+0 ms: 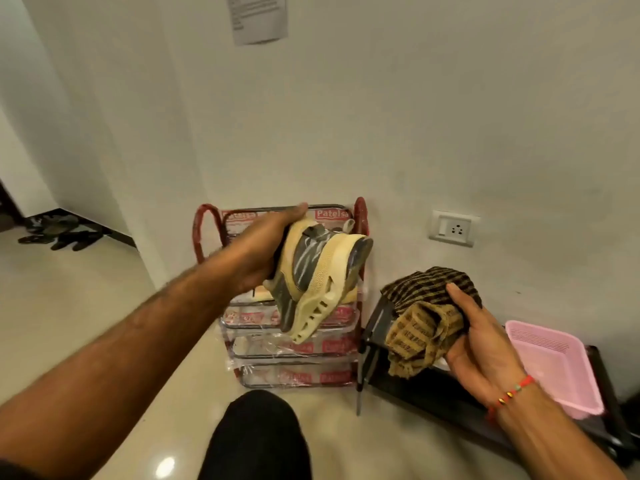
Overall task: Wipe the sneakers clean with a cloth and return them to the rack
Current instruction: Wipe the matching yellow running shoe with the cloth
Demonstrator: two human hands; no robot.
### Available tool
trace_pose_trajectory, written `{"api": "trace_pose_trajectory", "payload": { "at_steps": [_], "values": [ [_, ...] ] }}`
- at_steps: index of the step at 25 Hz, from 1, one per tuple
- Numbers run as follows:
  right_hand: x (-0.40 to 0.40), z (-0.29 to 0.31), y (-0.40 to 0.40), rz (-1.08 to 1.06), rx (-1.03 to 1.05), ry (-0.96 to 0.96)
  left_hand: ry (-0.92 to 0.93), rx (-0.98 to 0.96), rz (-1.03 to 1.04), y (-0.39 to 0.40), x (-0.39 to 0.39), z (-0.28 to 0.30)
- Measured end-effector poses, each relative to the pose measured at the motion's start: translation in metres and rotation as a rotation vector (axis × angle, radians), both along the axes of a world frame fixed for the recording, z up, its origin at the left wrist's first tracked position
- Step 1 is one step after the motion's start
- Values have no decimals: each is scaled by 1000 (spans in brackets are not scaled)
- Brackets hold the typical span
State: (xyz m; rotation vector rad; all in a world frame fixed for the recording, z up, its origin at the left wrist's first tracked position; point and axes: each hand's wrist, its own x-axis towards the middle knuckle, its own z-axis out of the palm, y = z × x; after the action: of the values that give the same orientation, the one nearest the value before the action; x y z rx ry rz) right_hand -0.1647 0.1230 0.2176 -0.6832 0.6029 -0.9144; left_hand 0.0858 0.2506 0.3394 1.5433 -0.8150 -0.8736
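Observation:
My left hand grips a cream and grey sneaker by its upper, holding it tilted in the air in front of the rack, sole facing right and down. The red metal shoe rack, its shelves still wrapped in printed plastic, stands against the wall behind the sneaker. Part of a second pale shoe shows on a shelf under my left hand. My right hand holds a bunched brown and black checked cloth to the right of the sneaker, apart from it.
A low black table stands to the right of the rack, with a pink plastic basket on it. A wall socket sits above. Dark sandals lie in the doorway at far left. My dark-clothed knee is at bottom centre on the glossy floor.

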Motion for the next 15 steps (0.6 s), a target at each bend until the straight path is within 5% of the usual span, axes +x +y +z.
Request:
{"api": "trace_pose_trajectory", "payload": {
  "at_steps": [7, 10, 15],
  "values": [
    [-101, -20, -13, -368, -85, 172, 467, -4, -126, -55, -113, -102],
    [-107, -30, -14, -473, -326, 349, 433, 80, -124, -76, -138, -144],
    [-83, -62, 0, -363, -750, 632, 375, 157, -133, -89, -142, -198]
  ]
}}
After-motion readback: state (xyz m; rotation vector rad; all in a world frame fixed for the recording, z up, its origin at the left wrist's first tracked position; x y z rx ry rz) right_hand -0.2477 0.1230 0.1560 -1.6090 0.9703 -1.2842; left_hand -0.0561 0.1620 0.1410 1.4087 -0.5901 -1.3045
